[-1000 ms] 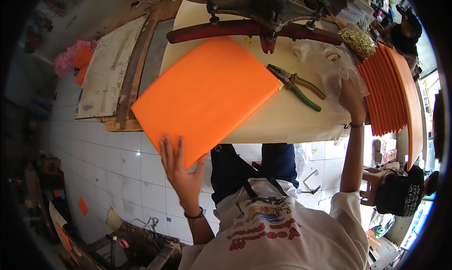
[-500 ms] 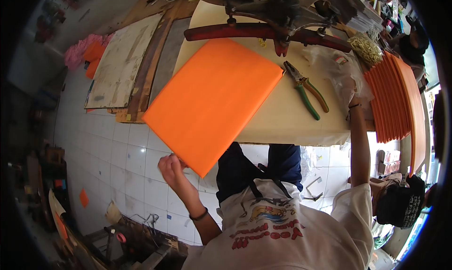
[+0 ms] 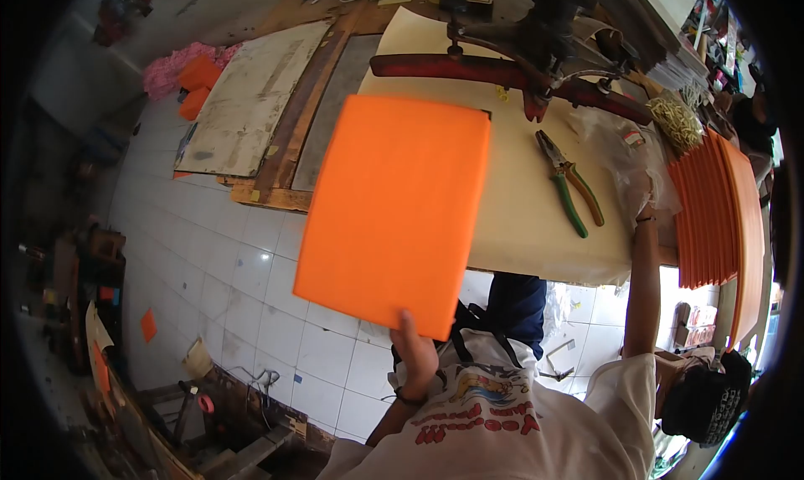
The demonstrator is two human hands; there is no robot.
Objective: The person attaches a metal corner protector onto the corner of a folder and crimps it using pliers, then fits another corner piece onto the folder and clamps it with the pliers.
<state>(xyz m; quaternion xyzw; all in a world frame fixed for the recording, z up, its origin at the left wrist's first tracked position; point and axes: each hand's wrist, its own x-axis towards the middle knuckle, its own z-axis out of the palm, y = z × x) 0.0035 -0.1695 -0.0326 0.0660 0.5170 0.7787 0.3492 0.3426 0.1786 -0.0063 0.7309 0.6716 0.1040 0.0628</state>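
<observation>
My left hand (image 3: 414,356) grips the lower edge of a flat, rectangular orange folder (image 3: 389,212), its thumb on top and its fingers hidden behind. A small dark corner piece shows at the folder's upper right. The folder is held over the table's front edge. My right hand (image 3: 648,202) is in a clear plastic bag (image 3: 618,157) at the right of the table; its fingers are hidden by the bag. Pliers with green and yellowish handles (image 3: 569,183) lie between the folder and the bag, on a cream sheet (image 3: 523,245).
A red-armed metal press (image 3: 536,82) stands over the back of the table. Many orange folders (image 3: 708,216) are stacked at the right, below a bunch of yellowish ties (image 3: 677,124). A worn board (image 3: 251,99) lies at the left. Behind on the right, a person (image 3: 749,120) is partly visible.
My left hand has moved right and turned the orange folder more upright, its thumb now showing on the front. My right hand stays at the plastic bag. The whole view has shifted slightly.
</observation>
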